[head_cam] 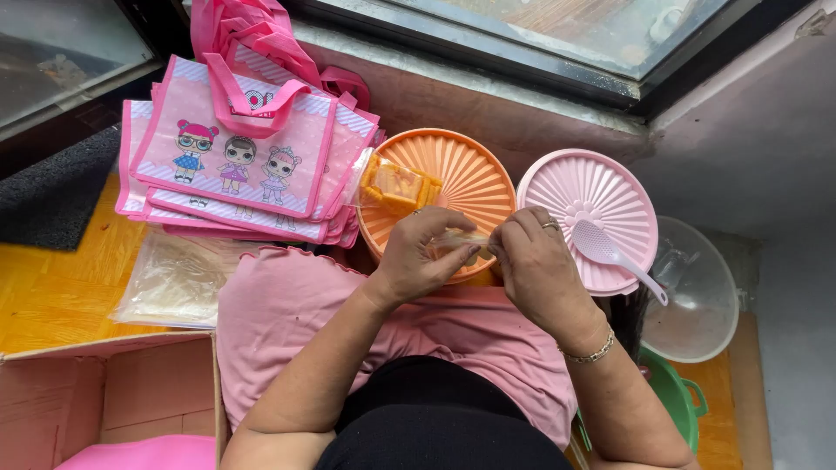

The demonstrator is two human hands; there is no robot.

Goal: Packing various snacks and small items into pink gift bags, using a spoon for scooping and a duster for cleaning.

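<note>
While both hands (475,252) pinch a small bag (460,241), orange lid (475,178) beneath, pink lid (601,196) beside.

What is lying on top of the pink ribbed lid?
A pink slotted spoon lies on the pink ribbed lid, its handle running past the rim. The right hand covers the lid's lower left edge. Whatever is under the lid is hidden.

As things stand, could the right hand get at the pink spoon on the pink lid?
Probably yes: the right hand is just beside the pink spoon, which lies uncovered on the pink lid, though it currently pinches a small clear packet.
</note>
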